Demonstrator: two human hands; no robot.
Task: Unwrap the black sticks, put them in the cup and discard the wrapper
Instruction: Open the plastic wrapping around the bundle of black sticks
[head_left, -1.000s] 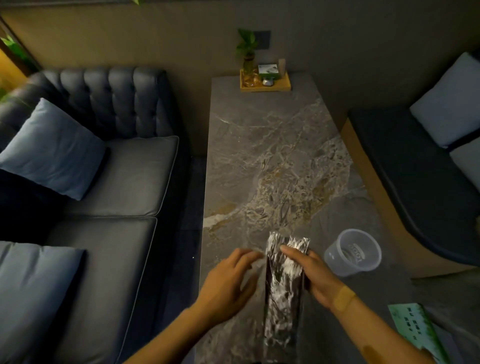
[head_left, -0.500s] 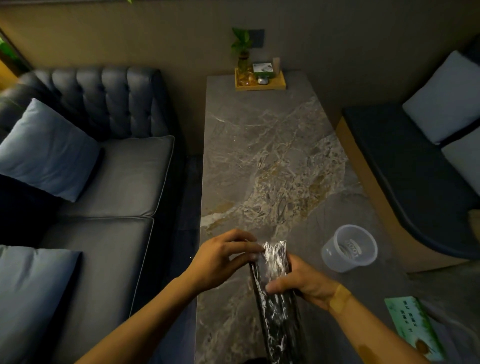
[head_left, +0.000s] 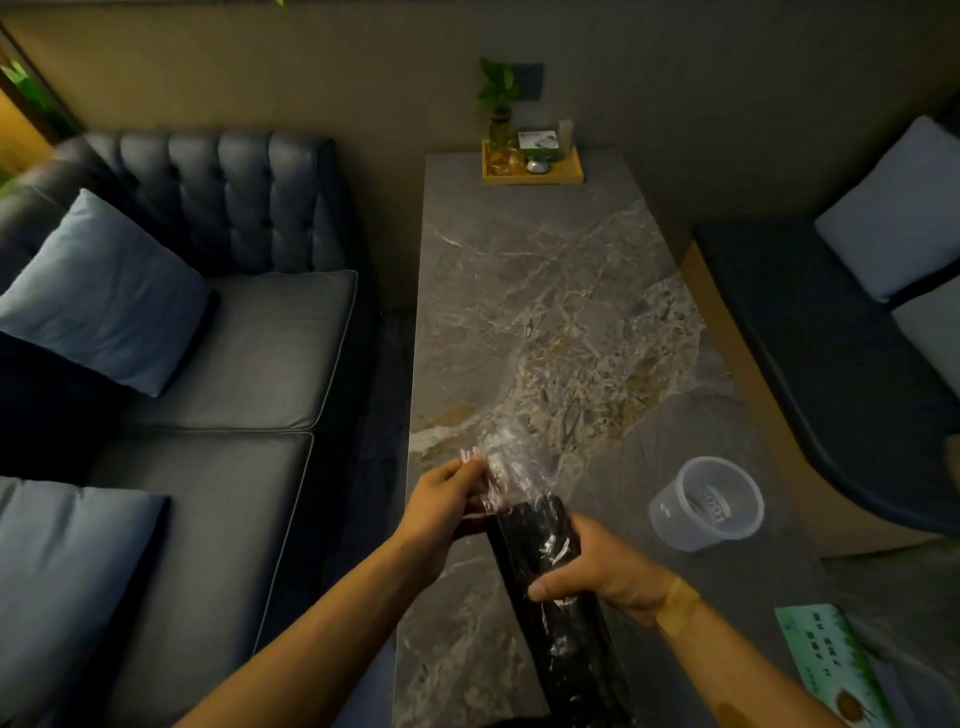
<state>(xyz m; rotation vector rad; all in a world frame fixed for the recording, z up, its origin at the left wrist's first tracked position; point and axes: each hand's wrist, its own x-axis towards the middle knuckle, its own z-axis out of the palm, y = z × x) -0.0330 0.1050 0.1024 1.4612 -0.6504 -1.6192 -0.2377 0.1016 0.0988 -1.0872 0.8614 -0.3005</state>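
A long bundle of black sticks (head_left: 566, 639) in clear crinkly wrapper is held over the near end of the marble table (head_left: 530, 291). My right hand (head_left: 597, 566) grips the bundle around its upper part. My left hand (head_left: 441, 512) pinches the loose, empty top of the wrapper (head_left: 506, 470), which stands up past the stick ends. A clear plastic cup (head_left: 706, 504) lies tilted on the table to the right of my hands, its mouth facing me, nothing in it.
A wooden tray (head_left: 532, 169) with a small plant and bottles sits at the table's far end. A green card (head_left: 826, 670) lies at the near right corner. A dark sofa (head_left: 218, 364) with blue cushions runs along the left, a bench (head_left: 831, 364) along the right.
The bundle has come up off the table. My right hand slid down around the sticks, and my left hand took hold of the wrapper's top end and pulled it out.
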